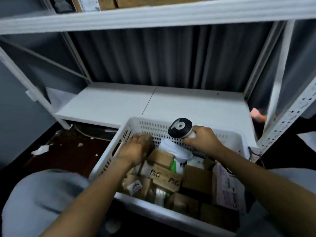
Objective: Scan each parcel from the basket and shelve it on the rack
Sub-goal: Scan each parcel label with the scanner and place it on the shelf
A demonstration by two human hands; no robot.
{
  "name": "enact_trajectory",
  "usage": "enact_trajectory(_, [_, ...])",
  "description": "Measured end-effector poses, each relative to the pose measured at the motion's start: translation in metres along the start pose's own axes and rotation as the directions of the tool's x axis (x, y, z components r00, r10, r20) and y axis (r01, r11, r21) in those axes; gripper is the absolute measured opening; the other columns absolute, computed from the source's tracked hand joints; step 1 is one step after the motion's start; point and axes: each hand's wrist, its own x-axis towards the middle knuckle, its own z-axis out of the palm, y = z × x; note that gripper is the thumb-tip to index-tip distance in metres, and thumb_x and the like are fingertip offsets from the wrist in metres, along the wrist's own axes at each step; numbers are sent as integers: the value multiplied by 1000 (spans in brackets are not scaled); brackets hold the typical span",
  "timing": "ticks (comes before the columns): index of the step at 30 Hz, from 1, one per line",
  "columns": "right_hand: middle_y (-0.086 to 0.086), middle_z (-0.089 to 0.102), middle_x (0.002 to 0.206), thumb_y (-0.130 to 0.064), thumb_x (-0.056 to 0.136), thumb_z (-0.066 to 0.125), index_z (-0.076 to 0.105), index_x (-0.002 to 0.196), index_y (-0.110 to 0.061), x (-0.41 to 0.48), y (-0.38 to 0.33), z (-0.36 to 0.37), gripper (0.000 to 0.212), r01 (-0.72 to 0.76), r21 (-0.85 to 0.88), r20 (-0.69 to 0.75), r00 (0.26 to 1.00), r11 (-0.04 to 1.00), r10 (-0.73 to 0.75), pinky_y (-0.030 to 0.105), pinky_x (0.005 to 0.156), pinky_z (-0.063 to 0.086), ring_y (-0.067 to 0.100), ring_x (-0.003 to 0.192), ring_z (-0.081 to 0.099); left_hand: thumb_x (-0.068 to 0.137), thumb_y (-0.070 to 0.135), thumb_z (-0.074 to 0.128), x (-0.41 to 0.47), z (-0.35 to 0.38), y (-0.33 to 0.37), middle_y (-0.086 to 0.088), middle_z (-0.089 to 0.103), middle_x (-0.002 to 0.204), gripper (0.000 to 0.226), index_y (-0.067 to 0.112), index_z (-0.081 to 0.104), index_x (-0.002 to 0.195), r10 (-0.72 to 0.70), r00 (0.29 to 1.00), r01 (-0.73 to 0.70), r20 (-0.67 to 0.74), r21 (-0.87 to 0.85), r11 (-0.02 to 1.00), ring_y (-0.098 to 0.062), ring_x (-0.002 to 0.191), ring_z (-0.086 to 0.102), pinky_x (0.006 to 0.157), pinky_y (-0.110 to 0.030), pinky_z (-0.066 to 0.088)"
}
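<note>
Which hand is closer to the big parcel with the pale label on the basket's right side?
Right. The right hand, holding the scanner, is just beyond the labelled parcel; the left hand grips a brown parcel at the basket's far-left corner.

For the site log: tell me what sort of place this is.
Probably a parcel storeroom or pickup depot: a white metal rack, a white basket packed with small cardboard parcels, and a handheld scanner gripped in the right hand while the left hand grips a brown parcel.
</note>
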Motion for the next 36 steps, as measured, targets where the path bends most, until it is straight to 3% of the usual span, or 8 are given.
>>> enact_trajectory(3, [10, 68, 91, -41, 76, 67, 69, 97, -7, 2, 21, 24, 40, -2, 21, 50, 999, 1000, 1, 15, 55, 36, 18, 76, 56, 92, 36, 52, -7, 41, 1, -16, 27, 152, 61, 19, 31, 147, -12, 996, 11, 86, 11, 1000, -34, 130, 39, 99, -38, 43])
enact_trajectory(8, [4, 66, 86, -34, 88, 68, 66, 97, -10, 6, 40, 58, 26, 45, -68, 170, 985, 997, -33, 28, 63, 42, 17, 76, 56, 91, 46, 51, -20, 95, -2, -11, 34, 147, 63, 26, 30, 147, -70, 978, 79, 197, -36, 996, -32, 128, 40, 102, -39, 40])
enact_trajectory(11, [-10, 50, 70, -28, 88, 67, 58, 85, -17, 5, 39, 64, 15, 78, -52, 208, 976, 996, -66, 17, 54, 31, 8, 68, 49, 87, 52, 55, -23, 115, -1, -11, 35, 145, 65, 28, 35, 143, -111, 963, 125, 245, -42, 991, -32, 128, 39, 103, -40, 40])
enact_trajectory(15, [-13, 44, 64, -23, 90, 64, 50, 69, -20, 7, 41, 72, 26, 84, -49, 282, 957, 995, -67, 15, 50, 25, -1, 58, 39, 82, 61, 56, -18, 135, -2, -12, 32, 147, 66, 26, 45, 136, -150, 930, 155, 335, 11, 988, -34, 130, 35, 106, -41, 36])
enact_trajectory(20, [-8, 52, 71, -28, 85, 67, 60, 86, -14, 10, 43, 80, 16, 76, -37, 243, 968, 996, -65, 20, 53, 29, 8, 69, 49, 77, 63, 62, -10, 141, 0, -15, 6, 158, 80, 36, 29, 145, -261, 850, 280, 458, 26, 960, -50, 141, 7, 112, -58, 19])
enact_trajectory(23, [-10, 51, 68, -28, 86, 67, 57, 83, -17, 10, 40, 81, 15, 68, -20, 238, 969, 998, -61, 19, 53, 31, 12, 72, 51, 74, 57, 71, -11, 139, -3, -13, 0, 157, 90, 39, 22, 147, -279, 811, 350, 513, -45, 936, -50, 138, 14, 111, -57, 29])
enact_trajectory(32, [10, 68, 82, -26, 86, 70, 67, 91, -5, 12, 30, 70, 22, 36, 101, 142, 989, 994, -50, 39, 73, 55, 22, 74, 65, 68, 50, 73, -20, 83, 2, -6, 0, 159, 89, 38, 29, 145, -134, 970, 187, 202, -273, 943, -39, 142, 10, 115, -49, 21])
enact_trajectory(36, [17, 69, 90, -26, 84, 73, 69, 97, -4, 16, 28, 61, 26, -44, 245, 69, 997, 969, 28, 47, 75, 56, 30, 81, 66, 59, 53, 68, -35, 49, 3, 5, 5, 157, 86, 41, 38, 139, -161, 987, 147, 21, -540, 828, -26, 143, 20, 113, -40, 31])
